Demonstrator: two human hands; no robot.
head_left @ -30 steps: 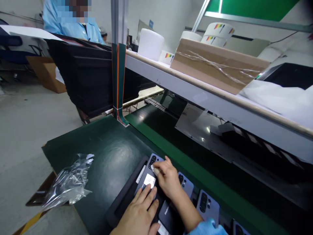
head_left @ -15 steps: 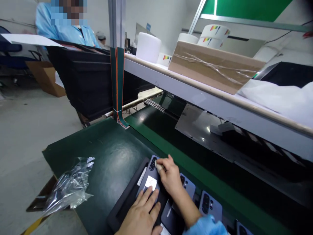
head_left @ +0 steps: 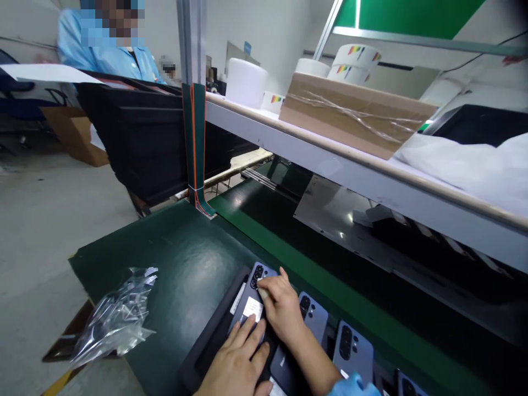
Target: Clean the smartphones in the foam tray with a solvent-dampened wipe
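A grey phone lies back up in a black tray on the dark green mat, with a white label on its back. My left hand lies flat with fingers stretched out, pressing on the phone's lower end. My right hand is closed in a pinch near the phone's camera, holding a small pale piece I cannot make out. More grey phones lie in a row to the right.
A crumpled clear plastic bag lies on the mat's left edge. A black conveyor belt runs behind. The shelf above carries a taped cardboard box and label rolls. A person in blue stands behind black bins.
My right hand has shifted slightly along the phone's top near the camera. My left hand stays flat on the phone. The view has drifted a little.
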